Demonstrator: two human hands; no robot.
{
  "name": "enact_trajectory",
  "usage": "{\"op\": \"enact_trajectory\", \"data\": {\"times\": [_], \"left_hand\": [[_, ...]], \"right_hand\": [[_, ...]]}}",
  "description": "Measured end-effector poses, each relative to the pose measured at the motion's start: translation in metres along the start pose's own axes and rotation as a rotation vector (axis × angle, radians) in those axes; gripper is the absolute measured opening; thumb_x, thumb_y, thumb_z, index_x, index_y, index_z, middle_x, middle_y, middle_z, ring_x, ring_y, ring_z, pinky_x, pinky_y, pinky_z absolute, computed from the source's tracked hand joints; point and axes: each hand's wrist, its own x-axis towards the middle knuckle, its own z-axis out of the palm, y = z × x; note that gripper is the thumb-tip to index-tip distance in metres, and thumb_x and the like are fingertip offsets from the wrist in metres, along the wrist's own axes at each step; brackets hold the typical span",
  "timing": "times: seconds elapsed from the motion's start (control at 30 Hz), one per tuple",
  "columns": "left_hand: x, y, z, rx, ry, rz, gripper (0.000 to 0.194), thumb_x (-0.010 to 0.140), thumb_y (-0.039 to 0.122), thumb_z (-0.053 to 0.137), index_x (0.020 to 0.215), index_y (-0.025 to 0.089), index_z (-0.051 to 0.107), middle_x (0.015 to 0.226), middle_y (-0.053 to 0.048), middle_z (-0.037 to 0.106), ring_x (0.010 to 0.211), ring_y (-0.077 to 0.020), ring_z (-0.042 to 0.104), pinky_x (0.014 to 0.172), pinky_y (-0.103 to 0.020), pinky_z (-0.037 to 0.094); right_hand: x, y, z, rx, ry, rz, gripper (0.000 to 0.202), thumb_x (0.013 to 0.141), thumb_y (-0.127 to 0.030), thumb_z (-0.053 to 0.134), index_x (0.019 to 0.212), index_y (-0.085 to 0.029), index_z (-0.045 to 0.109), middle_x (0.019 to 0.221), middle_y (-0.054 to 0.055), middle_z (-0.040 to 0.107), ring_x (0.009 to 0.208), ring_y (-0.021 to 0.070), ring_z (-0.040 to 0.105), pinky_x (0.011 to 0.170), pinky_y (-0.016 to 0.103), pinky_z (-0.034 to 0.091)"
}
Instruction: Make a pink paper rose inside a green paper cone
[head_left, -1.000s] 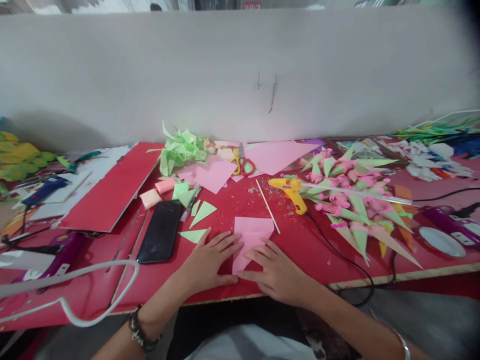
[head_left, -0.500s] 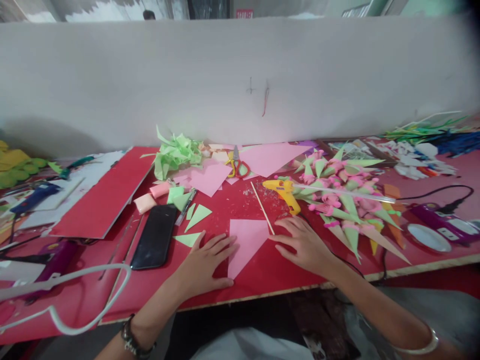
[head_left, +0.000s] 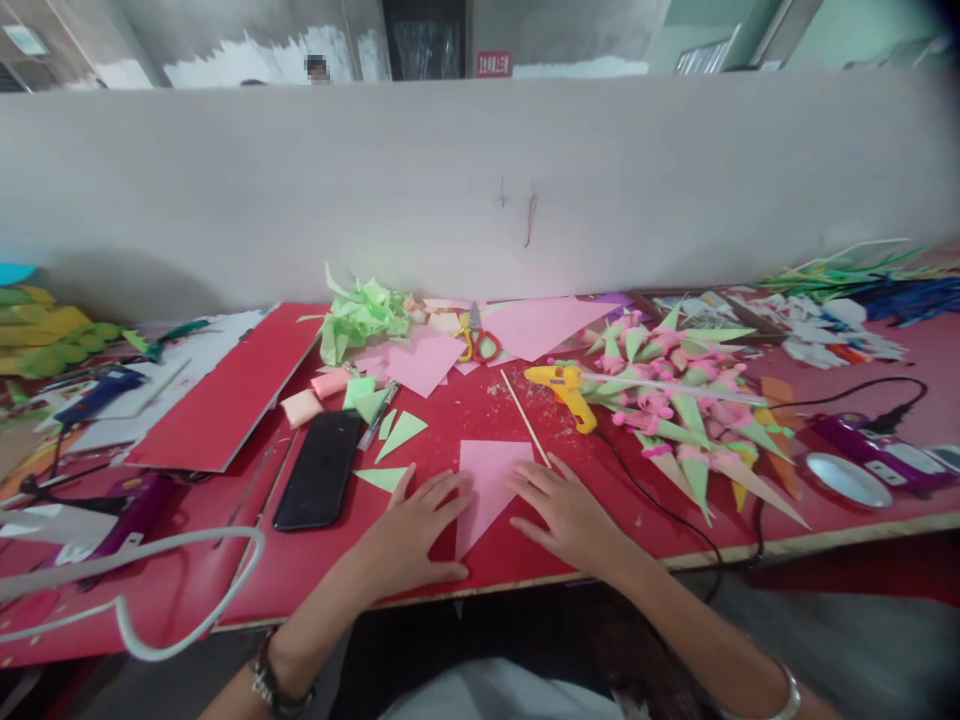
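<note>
A piece of pink paper (head_left: 489, 490) with a slanted lower right edge lies flat on the red table near its front edge. My left hand (head_left: 416, 525) rests on the paper's left edge, fingers spread. From the right, my right hand (head_left: 559, 510) reaches over the paper's right side with its fingers apart. A thin wooden stick (head_left: 526, 418) lies just beyond the right hand, its near end by the fingers. Green paper triangles (head_left: 401, 434) lie beyond my left hand, and one more (head_left: 381, 478) is right by its fingers.
A yellow glue gun (head_left: 566, 390) lies beside a heap of pink and green paper cones (head_left: 675, 400). Red-handled scissors (head_left: 478, 340) sit among pink scraps. A black phone (head_left: 319, 470) lies at left; a white curved tube (head_left: 259, 560) crosses the lower left.
My right hand has moved left, from the stick's near end onto the right side of the pink paper. My left hand stays in place. The view has tilted up slightly.
</note>
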Motion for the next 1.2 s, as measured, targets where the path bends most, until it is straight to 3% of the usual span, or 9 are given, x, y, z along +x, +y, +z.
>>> {"op": "enact_trajectory", "data": {"times": [0.2, 0.27, 0.37, 0.43, 0.63, 0.77, 0.87, 1.0, 1.2], "left_hand": [[-0.003, 0.039, 0.017, -0.019, 0.109, -0.069, 0.066, 0.074, 0.047, 0.048, 0.129, 0.020, 0.026, 0.134, -0.007, 0.034, 0.123, -0.0228, 0.027, 0.101, -0.043, 0.022], [-0.005, 0.040, 0.023, -0.006, 0.102, -0.060, 0.067, 0.073, 0.044, 0.051, 0.130, 0.020, 0.025, 0.133, -0.007, 0.035, 0.124, -0.0230, 0.025, 0.100, -0.042, 0.024], [-0.009, 0.034, 0.027, 0.027, 0.091, -0.002, 0.068, 0.074, 0.039, 0.052, 0.131, 0.022, 0.020, 0.134, -0.004, 0.033, 0.125, -0.0216, 0.022, 0.102, -0.041, 0.020], [-0.011, 0.032, 0.026, 0.047, 0.099, 0.021, 0.066, 0.076, 0.039, 0.050, 0.131, 0.023, 0.019, 0.135, -0.003, 0.033, 0.125, -0.0219, 0.022, 0.102, -0.043, 0.017], [-0.006, 0.052, 0.026, 0.028, 0.188, -0.032, 0.053, 0.076, 0.040, 0.051, 0.123, 0.023, 0.033, 0.124, -0.004, 0.044, 0.109, -0.0203, 0.041, 0.092, -0.035, 0.032], [0.000, 0.064, 0.031, 0.086, 0.294, 0.012, 0.027, 0.084, 0.029, 0.041, 0.110, 0.023, 0.046, 0.102, -0.004, 0.057, 0.087, -0.0171, 0.051, 0.074, -0.031, 0.040], [0.000, 0.059, 0.033, 0.128, 0.389, 0.059, 0.021, 0.086, 0.020, 0.035, 0.095, 0.021, 0.054, 0.087, -0.002, 0.061, 0.074, -0.0150, 0.053, 0.064, -0.029, 0.040], [-0.011, 0.036, 0.033, -0.025, 0.496, 0.024, 0.022, 0.086, 0.018, 0.036, 0.090, 0.021, 0.057, 0.087, -0.002, 0.062, 0.078, -0.0131, 0.055, 0.067, -0.026, 0.043], [-0.031, 0.014, 0.033, -0.134, 0.319, -0.043, 0.025, 0.078, 0.010, 0.044, 0.097, 0.022, 0.056, 0.100, -0.001, 0.059, 0.090, -0.0143, 0.053, 0.079, -0.027, 0.043]], "right_hand": [[-0.006, -0.022, -0.003, 0.075, -0.043, 0.110, 0.035, 0.080, -0.035, 0.045, 0.108, -0.014, 0.052, 0.097, 0.010, 0.057, 0.090, 0.0213, 0.050, 0.081, 0.037, 0.039], [-0.010, -0.021, -0.005, 0.130, -0.062, 0.095, 0.038, 0.079, -0.038, 0.046, 0.110, -0.015, 0.051, 0.106, 0.011, 0.054, 0.097, 0.0210, 0.048, 0.083, 0.035, 0.038], [-0.021, -0.011, -0.005, 0.117, -0.109, -0.057, 0.063, 0.070, -0.052, 0.053, 0.122, -0.018, 0.041, 0.128, 0.010, 0.039, 0.116, 0.0242, 0.033, 0.095, 0.038, 0.027], [-0.030, -0.006, -0.004, 0.069, -0.121, -0.110, 0.068, 0.068, -0.052, 0.055, 0.125, -0.021, 0.036, 0.130, 0.008, 0.038, 0.116, 0.0241, 0.033, 0.096, 0.039, 0.023], [-0.049, -0.011, 0.000, 0.054, -0.021, -0.074, 0.024, 0.080, -0.023, 0.049, 0.104, -0.023, 0.056, 0.096, 0.005, 0.060, 0.086, 0.0160, 0.050, 0.080, 0.032, 0.029], [-0.043, -0.019, -0.005, 0.031, 0.049, -0.098, 0.017, 0.084, -0.020, 0.043, 0.090, -0.021, 0.059, 0.081, 0.002, 0.061, 0.076, 0.0139, 0.049, 0.078, 0.032, 0.028], [-0.034, -0.023, -0.005, -0.028, 0.116, -0.158, 0.020, 0.085, -0.018, 0.039, 0.092, -0.018, 0.058, 0.079, 0.003, 0.061, 0.076, 0.0140, 0.049, 0.082, 0.033, 0.028], [-0.025, -0.020, 0.000, 0.042, 0.162, -0.167, 0.024, 0.082, -0.017, 0.044, 0.102, -0.020, 0.056, 0.101, 0.004, 0.060, 0.097, 0.0166, 0.047, 0.094, 0.036, 0.025], [-0.024, -0.013, 0.005, 0.137, 0.026, -0.105, 0.035, 0.080, -0.010, 0.041, 0.106, -0.029, 0.056, 0.106, 0.002, 0.059, 0.103, 0.0143, 0.048, 0.099, 0.039, 0.022]]}}
